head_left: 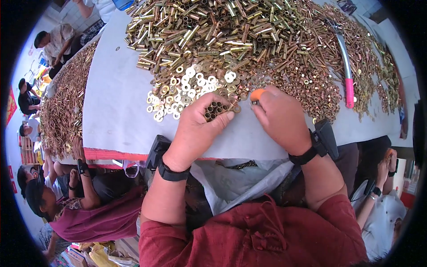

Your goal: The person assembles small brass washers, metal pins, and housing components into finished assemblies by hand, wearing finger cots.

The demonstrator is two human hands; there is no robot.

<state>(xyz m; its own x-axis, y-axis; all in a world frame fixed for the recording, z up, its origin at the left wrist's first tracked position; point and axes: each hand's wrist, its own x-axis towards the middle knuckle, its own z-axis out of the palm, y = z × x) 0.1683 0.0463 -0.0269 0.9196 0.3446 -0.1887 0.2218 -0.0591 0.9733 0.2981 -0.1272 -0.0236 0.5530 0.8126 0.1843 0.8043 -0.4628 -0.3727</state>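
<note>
My left hand is closed round a bundle of metal sleeves, their round open ends facing up. A thin brass-coloured piece lies by the thumb tip, at the bundle's right side. Just to the right, my right hand is curled with its fingers drawn together. An orange finger cover sits on one fingertip, and a small dark bit shows below it; what the fingers hold, if anything, is unclear. Flat washers lie loose beyond my left hand, and small nuts beyond my right.
A big heap of brass-coloured sleeves covers the table's far side. A pink-handled tool lies at the right. A pale sack hangs open below the table edge. Co-workers sit left and right, with another heap at far left.
</note>
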